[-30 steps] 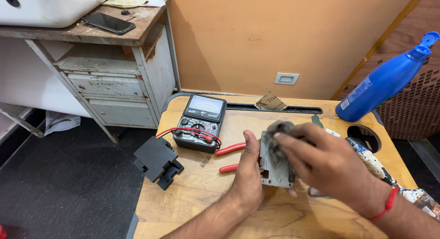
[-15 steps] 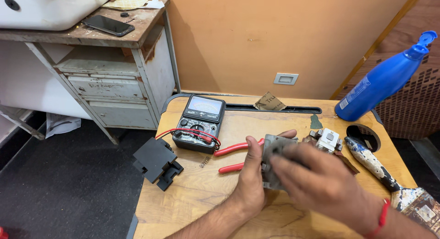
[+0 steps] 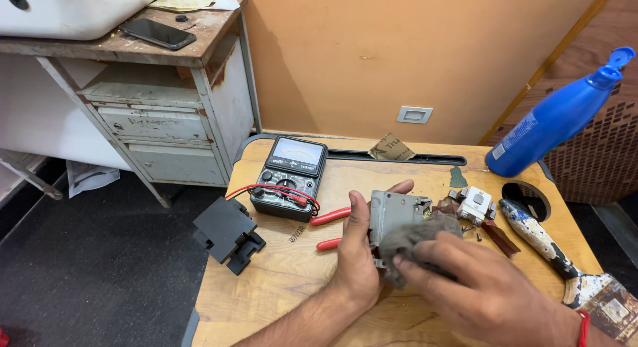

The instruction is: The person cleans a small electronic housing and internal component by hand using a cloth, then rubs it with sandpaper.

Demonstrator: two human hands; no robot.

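Plywood table (image 3: 279, 280) against orange wall (image 3: 372, 54), rusty cabinet (image 3: 166, 114) beside

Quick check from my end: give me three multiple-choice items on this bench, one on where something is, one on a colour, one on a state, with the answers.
1. Where does the multimeter lie?
A. On the wooden table, left of the hands
B. On the dark floor
C. On the grey cabinet top

2. What colour are the handles of the pliers?
A. Yellow
B. Red
C. Green

3. How is the grey metal part at this moment?
A. Lying free on the table
B. Hanging off the table edge
C. Gripped by the left hand while the right hand presses a grey cloth on it

Answers:
1 A: the meter sits on the wooden table, beyond and left of the hands.
2 B: both handles showing beside the left hand are red.
3 C: the left thumb and fingers clasp the part, and the right fingers push the cloth against it.
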